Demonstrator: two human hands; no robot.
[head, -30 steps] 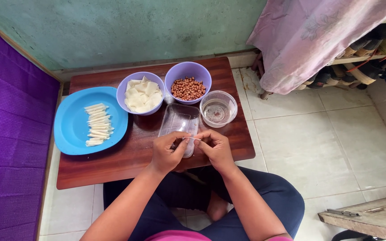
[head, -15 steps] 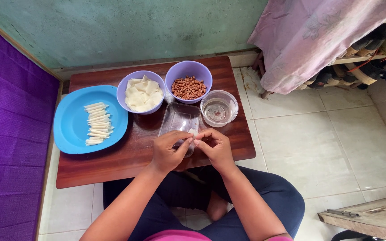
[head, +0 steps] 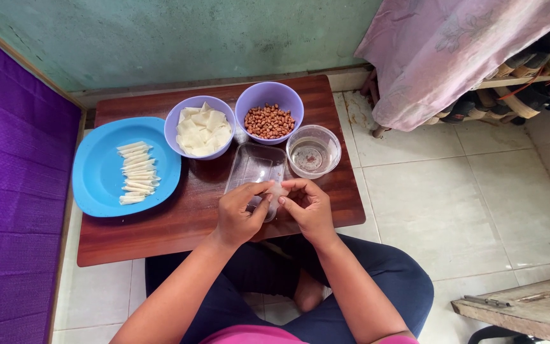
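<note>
Head view: a small pale wrapper (head: 275,191) is pinched between the left hand (head: 240,216) and right hand (head: 310,207), over the near end of a clear tray (head: 256,167) on the worktop (head: 179,223). Farther off are set a bowl of peanuts (head: 269,111), a bowl of wrappers (head: 200,126) and, at left, a blue plate (head: 100,175) of rolled pieces.

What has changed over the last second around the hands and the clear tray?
Very little. Both hands, left hand and right hand, remain together over the near end of the clear tray, fingertips pinching a small pale wrapper piece; only the fingers shifted slightly. The blue plate of rolled sticks, the bowl of wrappers, the bowl of peanuts and the clear water bowl stayed put.
</note>
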